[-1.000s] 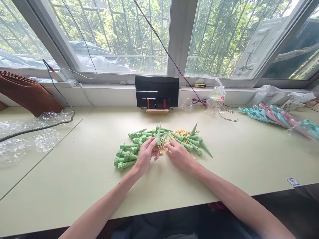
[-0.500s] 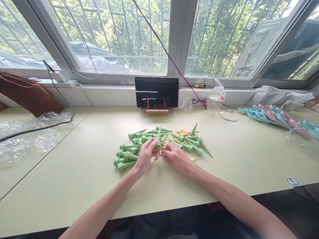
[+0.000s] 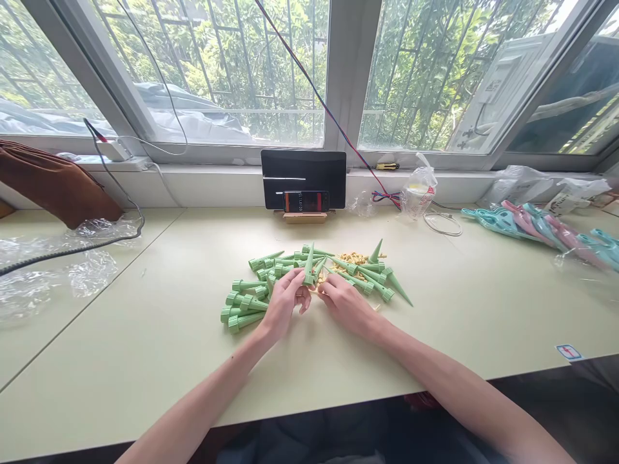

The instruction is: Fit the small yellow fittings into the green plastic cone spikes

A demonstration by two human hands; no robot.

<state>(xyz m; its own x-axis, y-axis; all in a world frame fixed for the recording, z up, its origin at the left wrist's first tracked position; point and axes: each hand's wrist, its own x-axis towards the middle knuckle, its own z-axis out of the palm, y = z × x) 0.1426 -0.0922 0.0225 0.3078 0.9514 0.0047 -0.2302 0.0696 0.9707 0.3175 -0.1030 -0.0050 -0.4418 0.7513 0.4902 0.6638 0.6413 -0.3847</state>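
Note:
My left hand [image 3: 286,301] grips a green plastic watering spike [image 3: 309,264], its narrow tip pointing up. Close beside it, my right hand [image 3: 347,301] has its fingers pinched together at a small yellow piece [image 3: 314,292], mostly hidden by the fingertips. More green spikes [image 3: 245,301] lie heaped to the left of and behind my left hand. Another group of green spikes [image 3: 374,277] lies just beyond my right hand. Among them is a pile of small yellow pieces [image 3: 354,258].
A phone [image 3: 305,202] leans against a dark tablet [image 3: 304,169] at the table's back. Blue and pink hangers [image 3: 536,222] lie at the right. Clear plastic wrap [image 3: 91,270], a black cable [image 3: 72,248] and a brown bag [image 3: 53,180] are on the left.
My right hand has shifted slightly away from me, with its fingertips still near the base of the spike. My left hand holds the spike in nearly the same place.

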